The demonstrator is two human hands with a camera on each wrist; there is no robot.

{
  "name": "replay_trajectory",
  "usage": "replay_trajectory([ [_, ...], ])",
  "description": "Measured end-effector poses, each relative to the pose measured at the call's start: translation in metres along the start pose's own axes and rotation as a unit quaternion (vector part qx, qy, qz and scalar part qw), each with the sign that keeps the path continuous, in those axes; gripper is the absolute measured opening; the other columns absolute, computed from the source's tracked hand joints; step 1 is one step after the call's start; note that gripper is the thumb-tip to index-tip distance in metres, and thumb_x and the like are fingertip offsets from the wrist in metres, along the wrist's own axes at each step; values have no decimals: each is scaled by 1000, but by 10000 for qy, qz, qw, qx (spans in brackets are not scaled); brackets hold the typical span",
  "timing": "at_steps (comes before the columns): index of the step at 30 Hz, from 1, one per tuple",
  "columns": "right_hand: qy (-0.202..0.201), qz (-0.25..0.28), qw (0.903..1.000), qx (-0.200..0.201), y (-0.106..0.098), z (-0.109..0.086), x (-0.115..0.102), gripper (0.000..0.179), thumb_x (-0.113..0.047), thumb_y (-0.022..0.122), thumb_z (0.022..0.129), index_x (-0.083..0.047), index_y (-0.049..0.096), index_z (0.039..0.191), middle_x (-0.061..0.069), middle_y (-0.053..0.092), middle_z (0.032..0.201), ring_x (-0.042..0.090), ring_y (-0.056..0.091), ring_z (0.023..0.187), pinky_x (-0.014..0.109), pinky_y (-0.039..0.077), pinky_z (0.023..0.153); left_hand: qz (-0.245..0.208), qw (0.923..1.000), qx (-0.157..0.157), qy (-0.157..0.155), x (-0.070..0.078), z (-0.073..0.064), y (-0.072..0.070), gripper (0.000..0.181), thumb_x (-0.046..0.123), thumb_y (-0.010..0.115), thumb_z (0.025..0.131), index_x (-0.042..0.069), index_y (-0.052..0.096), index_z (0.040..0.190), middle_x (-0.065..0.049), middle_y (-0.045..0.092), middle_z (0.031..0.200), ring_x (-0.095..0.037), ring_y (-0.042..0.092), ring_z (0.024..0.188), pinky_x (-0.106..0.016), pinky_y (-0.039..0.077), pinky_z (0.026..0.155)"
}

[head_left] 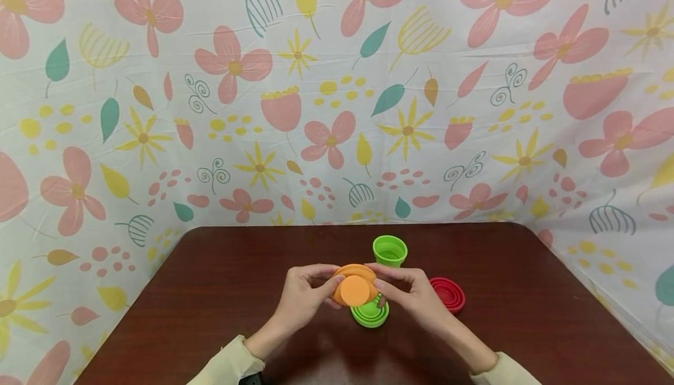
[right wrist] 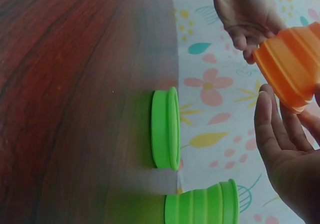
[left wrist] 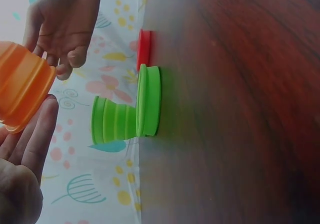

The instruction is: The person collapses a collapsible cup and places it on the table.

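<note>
Both hands hold an orange collapsible cup point(head_left: 355, 288) in the air above the table, its round base facing me. My left hand point(head_left: 302, 294) grips the cup's left side, thumb near the base and fingers along the rim. The right hand point(head_left: 413, 297) holds the opposite side in the same way. In the left wrist view the ridged wall of the orange cup point(left wrist: 22, 86) shows stretched out. Below and partly behind it lies a flattened green collapsible cup point(head_left: 370, 315). Farther back an extended green cup point(head_left: 389, 249) stands upright, its lower part hidden.
A flattened red collapsible cup point(head_left: 447, 295) lies on the dark brown table point(head_left: 221, 291), to the right and partly behind the right hand. Behind the table hangs a flowered cloth point(head_left: 337, 186), which also runs along both sides.
</note>
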State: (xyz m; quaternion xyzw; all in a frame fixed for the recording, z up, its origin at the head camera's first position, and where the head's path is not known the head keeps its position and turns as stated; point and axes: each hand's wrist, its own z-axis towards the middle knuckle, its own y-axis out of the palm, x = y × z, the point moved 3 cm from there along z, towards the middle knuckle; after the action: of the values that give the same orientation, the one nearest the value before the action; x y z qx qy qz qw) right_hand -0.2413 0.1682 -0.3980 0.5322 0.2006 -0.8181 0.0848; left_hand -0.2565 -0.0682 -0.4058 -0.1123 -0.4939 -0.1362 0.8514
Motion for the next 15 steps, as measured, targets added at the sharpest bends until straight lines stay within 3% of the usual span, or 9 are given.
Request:
replay_trajectory([
  [7, -274, -170, 9992, 252, 4, -1, 1, 34, -6, 66, 104, -3, 69, 138, 12, 75, 118, 30, 74, 81, 43, 65, 79, -20, 9999, 114, -116, 0, -1, 3, 18, 6, 74, 100, -5, 77, 114, -18, 77, 99, -24, 76, 69, -53, 63, 57],
  [15, -371, -351, 9974, 513, 4, 0, -1, 35, -7, 68, 103, -2, 69, 138, 9, 77, 116, 22, 74, 98, 33, 64, 83, -266, 9992, -54, -281, -1, 1, 3, 22, 7, 68, 104, -6, 74, 120, -18, 76, 104, -25, 76, 74, -50, 65, 62],
])
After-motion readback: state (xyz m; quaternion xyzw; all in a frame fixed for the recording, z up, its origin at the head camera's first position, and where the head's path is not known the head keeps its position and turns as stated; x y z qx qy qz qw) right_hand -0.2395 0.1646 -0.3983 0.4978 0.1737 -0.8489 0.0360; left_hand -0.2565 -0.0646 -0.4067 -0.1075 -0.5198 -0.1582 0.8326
